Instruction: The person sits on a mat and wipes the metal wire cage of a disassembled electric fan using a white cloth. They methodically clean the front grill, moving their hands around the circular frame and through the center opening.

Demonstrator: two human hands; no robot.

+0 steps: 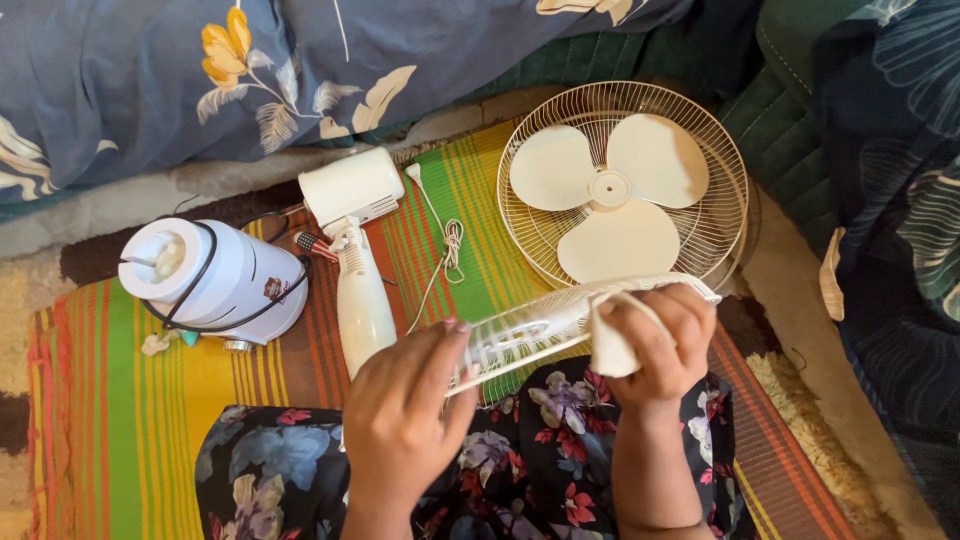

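Over the lap, on a dark floral garment point(540, 470), the left hand point(405, 415) grips the near edge of a white wire fan guard point(530, 325), held edge-on and tilted, thumb on top. The right hand point(655, 340) is clenched round a white cloth point(612, 350) pressed against the guard's far rim. Just beyond, the other fan guard point(725, 185) lies flat like a shallow basket on the striped mat point(150, 400), the three-bladed cream fan blade point(610, 190) resting inside it. To the left lie the fan's motor housing and stand point(355, 250), its white cord point(445, 235), and a white cylindrical appliance point(215, 280) wrapped in black cable. A blue floral bedcover point(150, 80) lies behind.
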